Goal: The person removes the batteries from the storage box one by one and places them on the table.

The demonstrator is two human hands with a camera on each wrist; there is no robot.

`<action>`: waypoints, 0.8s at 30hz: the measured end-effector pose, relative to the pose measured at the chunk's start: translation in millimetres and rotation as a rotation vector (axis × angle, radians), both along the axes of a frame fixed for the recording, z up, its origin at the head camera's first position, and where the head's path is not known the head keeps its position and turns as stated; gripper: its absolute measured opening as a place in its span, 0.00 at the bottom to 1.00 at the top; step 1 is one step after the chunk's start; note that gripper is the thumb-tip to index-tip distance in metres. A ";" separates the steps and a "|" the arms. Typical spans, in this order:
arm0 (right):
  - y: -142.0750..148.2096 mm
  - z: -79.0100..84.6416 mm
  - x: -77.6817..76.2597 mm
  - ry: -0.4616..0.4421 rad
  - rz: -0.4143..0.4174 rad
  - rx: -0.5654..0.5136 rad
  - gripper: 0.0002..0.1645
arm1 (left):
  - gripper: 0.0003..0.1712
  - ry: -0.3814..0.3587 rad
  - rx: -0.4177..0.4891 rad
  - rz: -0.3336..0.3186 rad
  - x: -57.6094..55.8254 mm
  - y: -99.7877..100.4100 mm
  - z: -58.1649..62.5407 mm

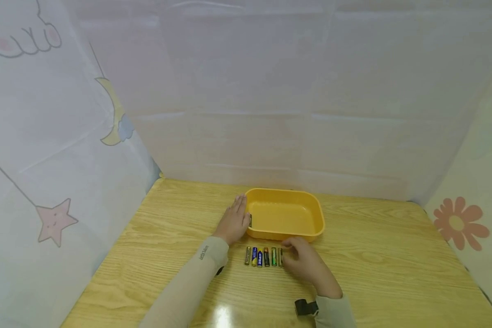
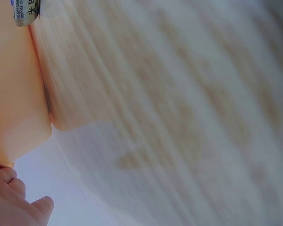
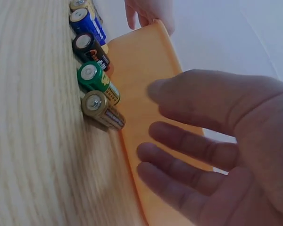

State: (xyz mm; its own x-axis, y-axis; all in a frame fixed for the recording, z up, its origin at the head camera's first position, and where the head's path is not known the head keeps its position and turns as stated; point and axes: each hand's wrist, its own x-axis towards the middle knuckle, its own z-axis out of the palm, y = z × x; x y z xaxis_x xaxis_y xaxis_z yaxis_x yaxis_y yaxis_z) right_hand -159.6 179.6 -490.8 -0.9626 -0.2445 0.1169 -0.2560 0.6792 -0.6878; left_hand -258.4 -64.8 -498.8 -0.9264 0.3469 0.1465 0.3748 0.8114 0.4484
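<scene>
A yellow plastic basket [image 1: 285, 217] sits on the table. My left hand [image 1: 231, 223] lies against its left rim with fingers extended. Inside, by that wall, is a small dark battery [image 1: 250, 221], partly covered by the thumb. Several batteries stand side by side in front of the basket, among them a blue one [image 1: 254, 256], a black one [image 3: 90, 51], a green one [image 3: 98, 81] and a gold one [image 3: 103, 110] at the right end. Just right of the gold one hovers my right hand [image 1: 307, 264], fingers spread and loosely bent, with nothing in its grasp.
The wooden table [image 1: 377, 273] extends to both sides of the basket. White curtains [image 1: 270, 136] with printed figures surround its back and sides. A black strap [image 1: 306, 307] sits at the right wrist.
</scene>
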 end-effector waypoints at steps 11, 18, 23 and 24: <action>-3.8 10.7 -2.2 0.205 0.007 -0.073 0.15 | 0.35 0.011 0.008 -0.001 -2.4 0.7 -2.5; -4.7 18.8 -15.9 0.416 0.041 -0.114 0.16 | 0.35 0.034 0.003 -0.006 -3.9 0.3 -5.5; -8.3 21.5 -29.3 0.417 0.055 -0.119 0.16 | 0.35 0.021 -0.004 -0.005 -3.0 -0.1 -4.7; -9.4 21.3 -32.3 0.405 0.055 -0.120 0.16 | 0.35 0.015 -0.007 -0.004 -2.7 -0.1 -4.3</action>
State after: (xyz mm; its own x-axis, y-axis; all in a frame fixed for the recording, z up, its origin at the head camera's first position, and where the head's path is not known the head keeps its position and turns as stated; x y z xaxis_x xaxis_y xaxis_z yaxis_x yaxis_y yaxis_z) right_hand -191.9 170.2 -469.5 -0.8188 -0.2559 0.5139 -0.5557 0.5780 -0.5976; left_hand -261.2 -64.9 -503.1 -0.9227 0.3518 0.1575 0.3846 0.8132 0.4368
